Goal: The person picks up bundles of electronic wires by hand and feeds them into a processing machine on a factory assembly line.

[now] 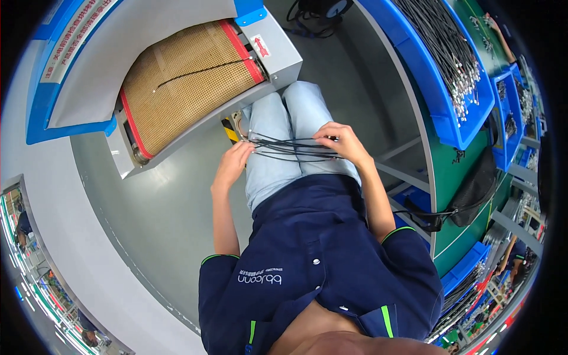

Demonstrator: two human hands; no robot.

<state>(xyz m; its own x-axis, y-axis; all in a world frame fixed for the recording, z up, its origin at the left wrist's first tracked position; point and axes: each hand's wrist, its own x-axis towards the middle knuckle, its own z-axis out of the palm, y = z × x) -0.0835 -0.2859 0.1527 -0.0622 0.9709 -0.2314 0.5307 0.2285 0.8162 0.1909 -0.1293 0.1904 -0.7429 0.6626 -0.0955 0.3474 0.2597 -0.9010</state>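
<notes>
Several thin black cables (290, 144) stretch crosswise over my lap, with small connectors at their ends. At their left ends, the fingers of my left hand (238, 155) are closed on the bunch. My right hand (342, 142) pinches the cables toward their right ends, thumb and fingers together. A few strands fan apart between the hands. Ahead and to the left, a single black cable (201, 73) lies across the brown mesh conveyor belt (183, 100), apart from both hands.
The belt comes out of a blue-and-grey machine housing (89, 89) with a metal frame (284, 59). On the green bench to the right, a blue bin (473, 127) holds many black cables (435, 44); a black bag (476, 189) lies nearer. Other people's arms show at the far right.
</notes>
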